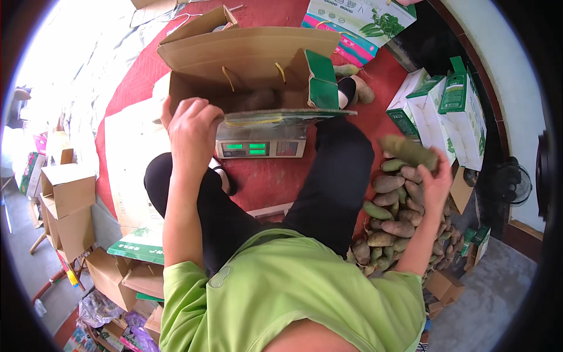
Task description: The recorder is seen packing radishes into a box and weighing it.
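Observation:
An open cardboard box (246, 50) with yellow cord handles and a green end flap rests on a weighing scale (290, 148) with lit green displays. My left hand (190, 120) is closed on the box's near left edge, fingers curled over the rim. A dark, blurred shape shows inside the box; I cannot make out what it is. My right hand (435, 179) grips a long green radish (407, 151), slightly blurred. The radish is above a heap of green and brownish radishes (394, 227) beside my right leg.
White-and-green cartons (463, 111) stand at the right by the wall, near a black fan (513, 182). Another printed box (360, 23) is at the far side, with part of another person's hand (404, 2) above it. Open brown boxes (70, 205) stack up at the left. Red matting (135, 88) covers the floor.

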